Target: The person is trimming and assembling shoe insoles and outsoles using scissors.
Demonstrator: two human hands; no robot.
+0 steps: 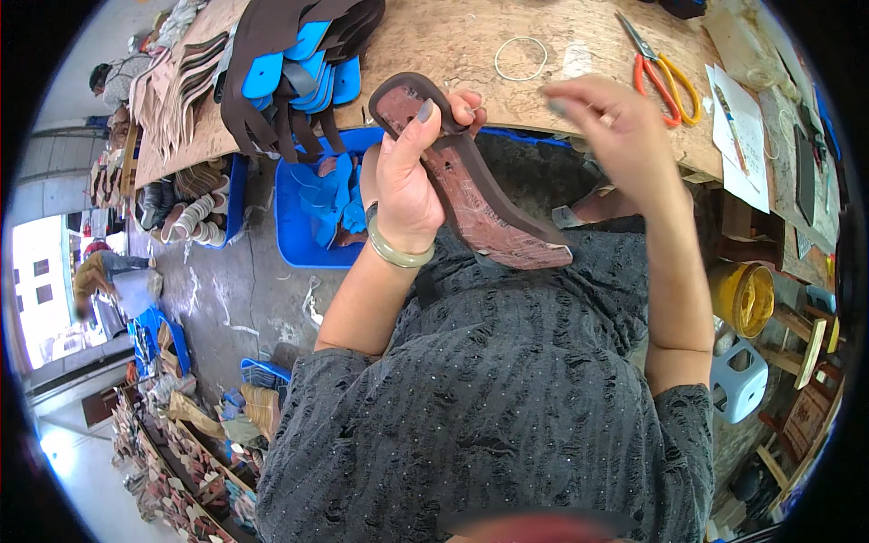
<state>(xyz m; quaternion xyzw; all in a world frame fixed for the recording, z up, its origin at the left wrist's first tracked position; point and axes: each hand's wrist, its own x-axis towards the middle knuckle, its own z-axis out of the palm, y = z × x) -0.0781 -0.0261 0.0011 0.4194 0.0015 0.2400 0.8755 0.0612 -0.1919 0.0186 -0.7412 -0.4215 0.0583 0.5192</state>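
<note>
My left hand (407, 172) is closed around a reddish-brown shoe insole (489, 213) with a dark brown strip (509, 195) along its edge. The insole tilts down to the right, its wider end near my lap and its narrower end above my fingers. Over the table edge, my right hand (611, 131) is raised to the right of the insole, apart from it. Motion blurs its fingers, which look curled in a pinch; whatever they hold, if anything, cannot be made out. A thin pale rubber band (521, 58) lies on the wooden table (434, 45) nearby.
Orange-handled scissors (665, 86) and a paper sheet (738, 145) lie at the right. Dark brown strips with blue tabs (303, 72) are piled at the left. Below the table edge stands a blue bin (299, 240) of blue pieces. A pale blue stool (738, 380) is at my right.
</note>
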